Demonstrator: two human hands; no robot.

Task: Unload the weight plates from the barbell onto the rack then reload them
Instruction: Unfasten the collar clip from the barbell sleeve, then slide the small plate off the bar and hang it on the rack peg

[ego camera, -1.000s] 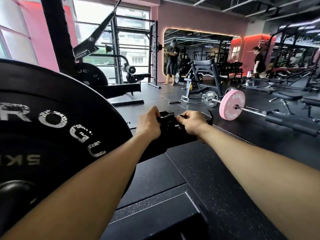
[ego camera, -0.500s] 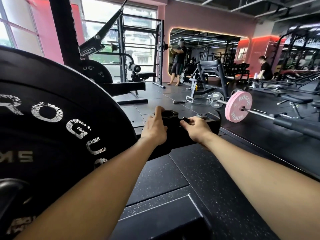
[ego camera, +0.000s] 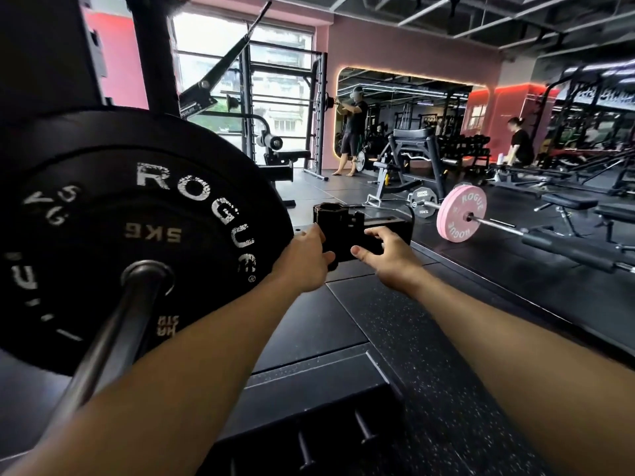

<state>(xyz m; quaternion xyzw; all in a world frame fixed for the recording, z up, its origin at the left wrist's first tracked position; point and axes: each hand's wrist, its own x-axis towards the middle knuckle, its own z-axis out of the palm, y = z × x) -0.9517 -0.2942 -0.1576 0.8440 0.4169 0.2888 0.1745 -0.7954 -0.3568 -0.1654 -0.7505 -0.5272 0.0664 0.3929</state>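
A large black Rogue 5 kg weight plate (ego camera: 192, 201) fills the left of the view, mounted on a steel barbell (ego camera: 113, 338) that runs from the lower left into its hub. Just right of the plate's edge, both hands hold a black barbell collar (ego camera: 338, 221) with its latch swung out to the right. My left hand (ego camera: 302, 262) grips the collar's left lower side. My right hand (ego camera: 388, 259) has its fingers over the latch part, with the thumb stretched out underneath. The bar's sleeve end is hidden behind the plate.
A black rack upright (ego camera: 151, 63) rises behind the plate. A dark block with pegs (ego camera: 309, 424) lies on the platform below my arms. To the right are a barbell with a pink plate (ego camera: 460, 213) and benches (ego camera: 567, 201). Two people (ego camera: 352, 132) (ego camera: 520, 142) stand far back.
The view has swung left and down, so the plate's hub and the bar now show. The collar's latch has opened out and my right thumb has loosened from it.
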